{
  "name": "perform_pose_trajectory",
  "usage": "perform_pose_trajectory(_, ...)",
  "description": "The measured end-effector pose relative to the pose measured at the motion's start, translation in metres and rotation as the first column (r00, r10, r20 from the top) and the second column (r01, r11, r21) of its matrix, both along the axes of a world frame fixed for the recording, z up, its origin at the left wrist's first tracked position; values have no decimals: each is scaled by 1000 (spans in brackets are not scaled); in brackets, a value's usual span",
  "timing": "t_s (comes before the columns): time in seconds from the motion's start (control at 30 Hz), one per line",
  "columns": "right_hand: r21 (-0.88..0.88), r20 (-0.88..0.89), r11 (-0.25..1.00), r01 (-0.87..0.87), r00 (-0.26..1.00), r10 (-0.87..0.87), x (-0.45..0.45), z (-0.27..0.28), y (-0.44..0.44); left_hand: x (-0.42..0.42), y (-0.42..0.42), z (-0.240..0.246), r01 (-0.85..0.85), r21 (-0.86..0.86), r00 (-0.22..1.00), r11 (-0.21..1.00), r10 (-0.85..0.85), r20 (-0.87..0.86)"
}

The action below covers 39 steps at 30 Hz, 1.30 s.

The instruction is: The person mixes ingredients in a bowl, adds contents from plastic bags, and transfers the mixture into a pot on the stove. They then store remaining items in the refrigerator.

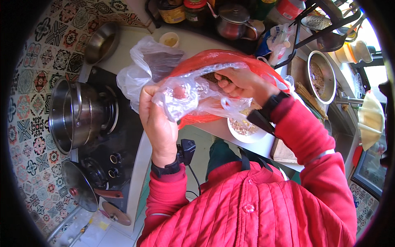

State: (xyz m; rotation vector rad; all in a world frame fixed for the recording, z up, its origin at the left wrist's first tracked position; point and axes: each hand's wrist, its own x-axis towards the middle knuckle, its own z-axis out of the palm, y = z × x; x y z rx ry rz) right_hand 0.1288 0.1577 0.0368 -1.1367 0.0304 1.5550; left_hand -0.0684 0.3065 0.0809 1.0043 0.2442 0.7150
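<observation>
My left hand (159, 126) grips the gathered edge of a clear plastic bag (182, 98) between thumb and fingers. This bag sits inside a red plastic bag (209, 57), which spreads around it. My right hand (243, 83) is in the clear bag's mouth with its fingers curled. Small dark brown grains (210, 77) show beside those fingers; whether any are in the grasp is hidden. Partly under the bags, near the right wrist, stands a white bowl (248, 138) of what looks like minced food. A whitish plastic bag (135, 72) lies to the left.
At left, a steel pot (64, 117) stands on a black gas hob (126, 148), with a lidded pan (81, 185) nearer me. A small cup (169, 39), a kettle (233, 24) and jars are at the back. A steel basin (334, 77) and a wooden board (282, 152) lie right.
</observation>
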Motion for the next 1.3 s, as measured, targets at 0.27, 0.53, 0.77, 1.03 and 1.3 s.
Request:
perform_pose_trajectory(0.27,-55,-70,989,136,988,-139,-58,94,-120,30,44,-4,-181,-263,981,948,193,20)
perform_pose_trajectory(0.53,-240,497,932,270,859,-121,-82,6,-131,43,54,-4,-201,-288,977,936,212,6)
perform_pose_trajectory(0.77,-261,796,941,215,599,84,-77,-13,-141,20,33,1,-145,-101,989,984,142,-45)
perform_pose_trajectory(1.03,-135,898,916,378,438,-48,-79,-35,-119,-8,9,9,-61,144,991,988,77,-111)
perform_pose_trajectory(1.3,70,898,833,549,328,-292,-91,-52,-118,-35,-1,17,108,781,923,615,229,-308)
